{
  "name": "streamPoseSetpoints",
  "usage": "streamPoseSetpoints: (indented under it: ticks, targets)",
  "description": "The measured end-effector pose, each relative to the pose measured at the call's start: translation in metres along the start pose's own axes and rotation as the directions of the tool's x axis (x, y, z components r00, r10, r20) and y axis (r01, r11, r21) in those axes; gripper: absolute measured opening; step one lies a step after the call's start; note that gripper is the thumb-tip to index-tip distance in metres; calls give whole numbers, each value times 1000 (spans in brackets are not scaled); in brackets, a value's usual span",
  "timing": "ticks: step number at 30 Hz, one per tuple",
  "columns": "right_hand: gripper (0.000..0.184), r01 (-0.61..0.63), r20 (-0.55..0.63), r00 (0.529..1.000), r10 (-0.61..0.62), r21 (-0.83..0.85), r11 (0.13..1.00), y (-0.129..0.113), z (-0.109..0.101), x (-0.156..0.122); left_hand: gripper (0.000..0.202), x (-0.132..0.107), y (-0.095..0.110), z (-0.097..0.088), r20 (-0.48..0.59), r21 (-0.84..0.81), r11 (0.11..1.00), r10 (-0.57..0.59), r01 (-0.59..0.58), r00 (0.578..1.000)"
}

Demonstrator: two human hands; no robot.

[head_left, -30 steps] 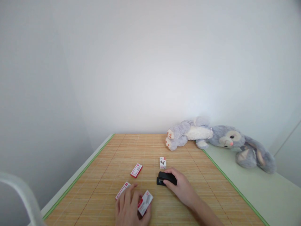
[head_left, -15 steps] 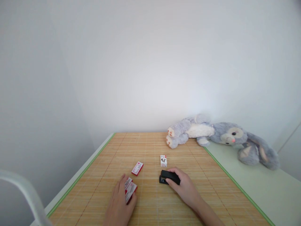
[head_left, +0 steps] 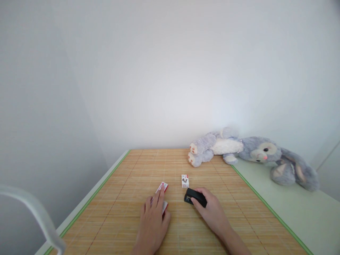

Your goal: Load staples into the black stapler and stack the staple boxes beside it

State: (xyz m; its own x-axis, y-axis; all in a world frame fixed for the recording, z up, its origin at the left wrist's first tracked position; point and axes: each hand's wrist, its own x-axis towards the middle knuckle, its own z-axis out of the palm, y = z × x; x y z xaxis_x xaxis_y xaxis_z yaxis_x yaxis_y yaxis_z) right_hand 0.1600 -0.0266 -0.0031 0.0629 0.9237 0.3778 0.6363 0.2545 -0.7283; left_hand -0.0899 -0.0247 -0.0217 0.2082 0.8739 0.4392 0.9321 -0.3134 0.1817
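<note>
My left hand curves over several small red-and-white boxes on the mat, thumb on their right side and fingers on top and left. One box shows between thumb and index finger; the tip of another box sticks out past the index finger. The rest of the boxes is hidden under the hand. My right hand is closed around a black stapler, thumb on the near side, fingers over the far side. Just beyond the stapler stands a small white box with a dark picture and red marks.
A bamboo mat with green edging covers most of the pale table. A grey plush rabbit lies along the wall at the back right. A white curved bar rises at the lower left.
My left hand has moved right and slightly forward, the boxes sliding with it to meet the farther box. My right hand has shifted the stapler a little right and away.
</note>
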Motion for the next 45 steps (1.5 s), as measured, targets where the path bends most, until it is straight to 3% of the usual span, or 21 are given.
streamPoseSetpoints:
  ticks: [6,12,18,24,28,32,39,45]
  targets:
    - [28,-111,-205,974,94,-72,991,10,-2,-3,71,24,53,14,-45,64,998,17,-14,999]
    - [28,-160,-261,956,134,-84,983,13,-3,-3,79,47,81,33,-20,106,994,-5,7,1000]
    - [27,-135,-272,956,107,-86,987,14,-1,-3,60,46,79,37,-34,54,998,10,-8,999]
    - [22,-110,-290,955,55,-177,978,18,5,-8,50,27,57,21,-48,24,1000,-13,14,999]
    - [37,-113,-211,976,60,-249,962,15,2,-25,49,10,39,9,-45,28,998,-49,50,998]
    - [49,-108,-19,994,106,-222,969,-5,-3,-37,46,0,26,0,-47,15,997,-73,73,996]
    - [48,-57,259,963,68,-47,997,-58,20,-31,45,-4,18,-3,-38,0,997,-73,73,997]
    - [65,12,357,933,-45,92,996,-64,29,-30,53,-6,14,-1,0,-19,998,-52,52,999]
